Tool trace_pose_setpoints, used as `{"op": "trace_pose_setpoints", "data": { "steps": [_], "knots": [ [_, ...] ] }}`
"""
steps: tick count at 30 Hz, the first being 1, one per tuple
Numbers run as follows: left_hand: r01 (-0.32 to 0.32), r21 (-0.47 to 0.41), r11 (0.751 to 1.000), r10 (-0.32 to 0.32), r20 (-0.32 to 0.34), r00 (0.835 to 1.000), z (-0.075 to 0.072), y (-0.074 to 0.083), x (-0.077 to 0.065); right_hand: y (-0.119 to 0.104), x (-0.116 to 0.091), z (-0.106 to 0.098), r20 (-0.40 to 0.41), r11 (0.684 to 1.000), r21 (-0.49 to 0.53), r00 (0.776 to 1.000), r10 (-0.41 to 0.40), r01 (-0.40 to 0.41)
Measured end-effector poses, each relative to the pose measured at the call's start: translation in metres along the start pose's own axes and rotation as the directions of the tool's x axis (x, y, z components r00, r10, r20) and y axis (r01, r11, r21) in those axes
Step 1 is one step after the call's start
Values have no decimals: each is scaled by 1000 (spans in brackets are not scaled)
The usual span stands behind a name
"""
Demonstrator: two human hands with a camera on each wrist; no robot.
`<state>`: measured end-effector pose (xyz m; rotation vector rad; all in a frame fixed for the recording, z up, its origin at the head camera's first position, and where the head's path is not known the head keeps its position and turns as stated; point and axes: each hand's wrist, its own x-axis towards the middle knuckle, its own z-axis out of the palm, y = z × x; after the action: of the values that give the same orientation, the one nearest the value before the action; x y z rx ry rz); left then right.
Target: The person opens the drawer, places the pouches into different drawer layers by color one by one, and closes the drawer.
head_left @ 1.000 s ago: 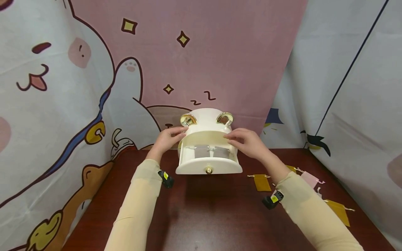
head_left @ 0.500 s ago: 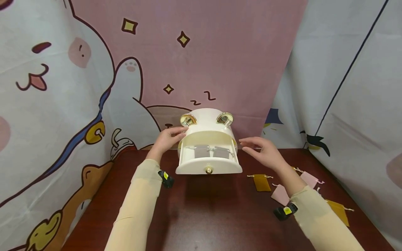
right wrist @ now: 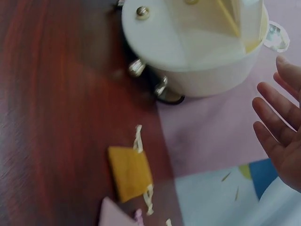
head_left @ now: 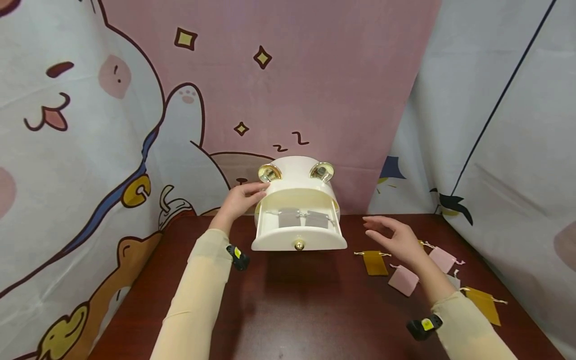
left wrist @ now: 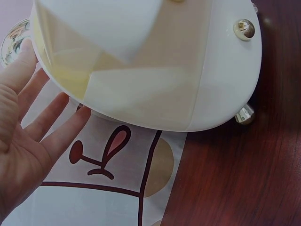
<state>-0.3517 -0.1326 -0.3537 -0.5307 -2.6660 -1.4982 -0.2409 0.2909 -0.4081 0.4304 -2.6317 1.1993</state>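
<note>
A cream-white storage box [head_left: 297, 172] with gold-rimmed round ears stands at the back of the table. Its drawer [head_left: 265, 240], which has a gold knob, is pulled out. Inside lie two grey drawstring pouches [head_left: 289, 218], side by side. My left hand [head_left: 239, 201] rests its fingertips along the box's left side; in the left wrist view the fingers are spread and fairly straight. My right hand [head_left: 398, 240] hovers to the right of the box, apart from it, with loosely bent fingers and nothing held. In the right wrist view that hand [right wrist: 284, 122] shows at the right edge.
On the right of the dark red table [head_left: 310, 320] lie several small drawstring pouches: a mustard one [head_left: 375, 263], a pink one [head_left: 403, 280], another pink one [head_left: 443, 260] and a mustard one [head_left: 484, 305] near the edge. Printed cloth [head_left: 342, 90] hangs behind and beside.
My right hand has left the front of the box and moved right and down towards the pouches, uncovering a pink pouch. My left hand, the box and the drawer have stayed in place.
</note>
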Motion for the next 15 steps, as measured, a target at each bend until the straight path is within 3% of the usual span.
{"op": "trace_pose_setpoints", "data": {
  "steps": [10, 15],
  "knots": [
    [4, -4, 1000, -4, 1, 1000, 0, 0, 0, 35, -29, -7, -47, 998, -49, 998, 32, -34],
    [9, -9, 1000, -9, 4, 1000, 0, 1, -1, 47, -44, -19, -76, 991, -126, 996, 44, -54]
  ]
}}
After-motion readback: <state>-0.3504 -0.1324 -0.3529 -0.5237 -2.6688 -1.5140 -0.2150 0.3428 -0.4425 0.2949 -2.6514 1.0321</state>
